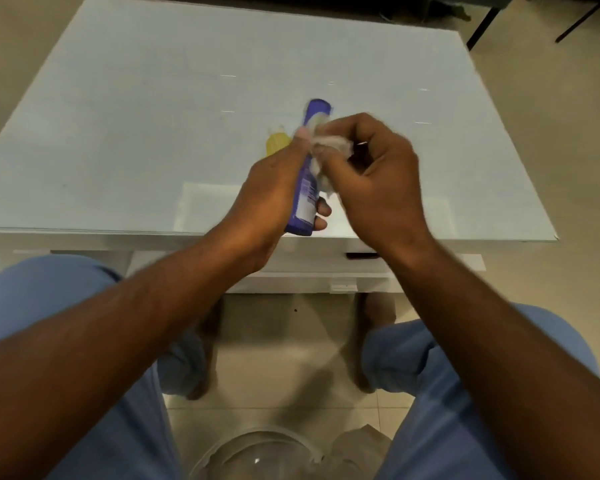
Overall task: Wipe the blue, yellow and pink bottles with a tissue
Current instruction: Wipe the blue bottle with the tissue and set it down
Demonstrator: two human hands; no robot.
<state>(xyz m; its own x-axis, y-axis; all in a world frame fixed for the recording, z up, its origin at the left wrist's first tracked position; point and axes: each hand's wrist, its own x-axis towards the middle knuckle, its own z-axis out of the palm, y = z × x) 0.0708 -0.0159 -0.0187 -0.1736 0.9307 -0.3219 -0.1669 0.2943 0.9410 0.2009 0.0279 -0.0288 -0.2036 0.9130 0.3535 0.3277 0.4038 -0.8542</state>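
My left hand [271,195] grips the blue bottle [307,188] around its lower half and holds it tilted above the near edge of the white table [118,133]. My right hand [374,181] holds a crumpled white tissue [326,147] pressed against the bottle's upper side. Just behind my left hand the yellow bottle [277,143] stands on the table, partly hidden by my fingers. No pink bottle shows; my hands may cover it.
The table's front edge runs just under my hands, with a drawer front [309,268] below it. A clear plastic container [253,455] sits on the tiled floor between my knees. Dark chair legs [482,26] stand at the far right.
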